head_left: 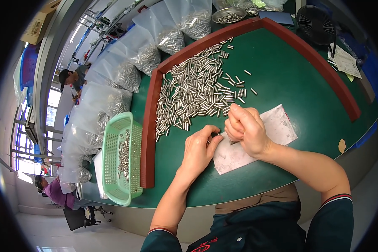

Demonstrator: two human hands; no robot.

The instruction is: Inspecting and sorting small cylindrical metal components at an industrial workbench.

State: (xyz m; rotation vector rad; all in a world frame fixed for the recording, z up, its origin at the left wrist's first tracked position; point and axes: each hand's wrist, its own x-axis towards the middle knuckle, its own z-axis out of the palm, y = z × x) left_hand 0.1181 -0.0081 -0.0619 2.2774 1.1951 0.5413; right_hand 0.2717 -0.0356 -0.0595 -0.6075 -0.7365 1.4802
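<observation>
My left hand [198,148] is pinched, thumb against fingers, around a small metal pin [215,134] that is mostly hidden by the fingertips. Close beside it, my right hand [248,131] is curled into a fist. A short grey tip shows beneath that fist, but the rest of what it grips is covered. Both hands are over a smudged white cloth or paper sheet [278,125] on the green table. Just beyond them spreads a large heap of short, shiny metal pins [193,86], with a few lying loose at its right side.
A dark red raised border [149,126] edges the work area at left and back. Left of it stands a light green plastic basket [109,161] holding more pins. Clear bags of pins [145,59] line the far left; a metal bowl [229,16] and black fan [316,25] stand behind.
</observation>
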